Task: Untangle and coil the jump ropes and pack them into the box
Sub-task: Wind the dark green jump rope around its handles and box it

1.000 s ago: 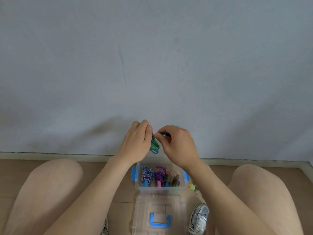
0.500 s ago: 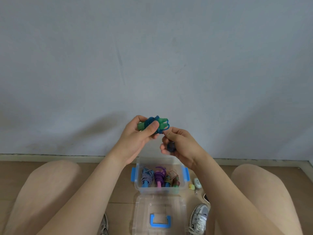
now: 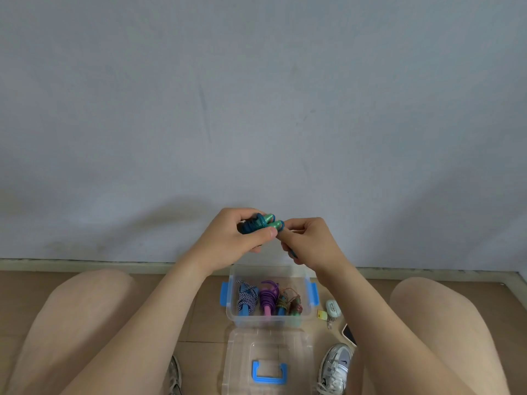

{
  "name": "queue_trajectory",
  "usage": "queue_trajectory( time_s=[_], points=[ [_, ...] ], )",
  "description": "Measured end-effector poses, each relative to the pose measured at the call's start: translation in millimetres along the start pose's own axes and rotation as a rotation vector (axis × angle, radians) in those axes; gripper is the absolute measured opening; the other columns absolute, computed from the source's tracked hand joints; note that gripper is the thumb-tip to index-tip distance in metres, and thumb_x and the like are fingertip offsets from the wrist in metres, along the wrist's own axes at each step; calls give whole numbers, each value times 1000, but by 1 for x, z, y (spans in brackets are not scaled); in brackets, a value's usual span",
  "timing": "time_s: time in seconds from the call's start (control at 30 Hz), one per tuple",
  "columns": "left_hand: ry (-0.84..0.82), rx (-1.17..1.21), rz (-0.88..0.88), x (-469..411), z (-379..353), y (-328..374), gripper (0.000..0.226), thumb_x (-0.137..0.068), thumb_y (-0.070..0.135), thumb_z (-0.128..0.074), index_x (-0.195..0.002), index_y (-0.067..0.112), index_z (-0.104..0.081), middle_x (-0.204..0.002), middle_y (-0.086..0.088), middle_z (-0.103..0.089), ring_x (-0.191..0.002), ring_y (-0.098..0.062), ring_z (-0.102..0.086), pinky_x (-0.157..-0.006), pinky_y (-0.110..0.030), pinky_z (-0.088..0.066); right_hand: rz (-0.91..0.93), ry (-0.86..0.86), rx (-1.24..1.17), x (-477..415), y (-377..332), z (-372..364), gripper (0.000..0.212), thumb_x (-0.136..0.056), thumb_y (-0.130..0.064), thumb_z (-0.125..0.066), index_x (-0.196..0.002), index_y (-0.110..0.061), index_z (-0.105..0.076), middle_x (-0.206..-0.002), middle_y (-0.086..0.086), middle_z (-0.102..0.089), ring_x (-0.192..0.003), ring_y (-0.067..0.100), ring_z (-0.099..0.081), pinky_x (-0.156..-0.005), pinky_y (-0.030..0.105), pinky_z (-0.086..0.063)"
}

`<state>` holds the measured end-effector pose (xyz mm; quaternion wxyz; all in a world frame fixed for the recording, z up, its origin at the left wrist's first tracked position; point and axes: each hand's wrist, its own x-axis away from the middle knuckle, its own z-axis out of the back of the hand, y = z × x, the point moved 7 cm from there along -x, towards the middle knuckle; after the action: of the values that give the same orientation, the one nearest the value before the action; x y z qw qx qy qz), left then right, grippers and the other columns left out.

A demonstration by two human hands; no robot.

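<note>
Our left hand (image 3: pixel 242 238) curls round the coiled teal jump rope (image 3: pixel 266 219), held above the box (image 3: pixel 268 320). Our right hand (image 3: pixel 310 240) pinches the rope's loose end. We judge it best to wind snug, then tuck that end in. The box sits open on the wooden floor (image 3: pixel 205 323), near its far edge under a pale wall (image 3: pixel 256 109).

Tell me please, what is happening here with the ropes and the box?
A person sitting on the floor holds a blue jump rope with green handles above an open clear box. The left hand grips the coiled bundle, and the right hand pinches the loose rope beside it. A striped rope, a purple rope and others lie coiled in the box. Its lid lies nearer the person.
</note>
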<state>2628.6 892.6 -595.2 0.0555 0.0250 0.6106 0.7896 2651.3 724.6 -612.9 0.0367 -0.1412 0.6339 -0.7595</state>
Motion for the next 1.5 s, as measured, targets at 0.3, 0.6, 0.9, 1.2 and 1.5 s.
queue_trajectory(
  time_s=[0.3,0.6,0.9,1.2,1.5],
  points=[
    [303,155,102,-8,24,-26,19,-103,32,-68,-109,16,-76,-110,-10,-74,-88,-23,-68,-65,-24,-59,5,82,-105,-2,2,14,16,-94,-24,-79,-96,-8,-81,-74,8,-75,-59,16,-52,-57,27,-44],
    [443,705,239,-9,30,-35,28,-106,30,-64,-118,6,-69,-108,-10,-80,-75,-17,-56,-60,-30,-50,293,87,15,-1,-19,0,15,-96,-28,-77,-89,-17,-83,-57,9,-47,-53,19,-41,-51,30,-37],
    [473,607,332,-9,28,-39,50,-108,51,-51,-112,6,-72,-110,-12,-80,-72,-17,-57,-66,-32,-52,333,348,404,-3,-17,15,12,-95,-26,-75,-88,-22,-85,-56,-3,-64,-49,10,-45,-49,19,-36],
    [377,697,339,-8,20,-28,26,-103,20,-43,-118,7,-59,-106,-17,-80,-66,-19,-53,-52,-32,-41,167,260,646,-17,10,9,20,-103,-28,-57,-96,-27,-76,-67,1,-62,-53,18,-53,-49,31,-39],
    [491,451,285,-6,32,-28,16,-102,21,-49,-101,8,-60,-94,-15,-78,-63,-18,-56,-51,-30,-40,167,142,631,-9,2,0,22,-101,-29,-64,-93,-21,-82,-52,-6,-54,-49,11,-45,-49,24,-36]
  ],
)
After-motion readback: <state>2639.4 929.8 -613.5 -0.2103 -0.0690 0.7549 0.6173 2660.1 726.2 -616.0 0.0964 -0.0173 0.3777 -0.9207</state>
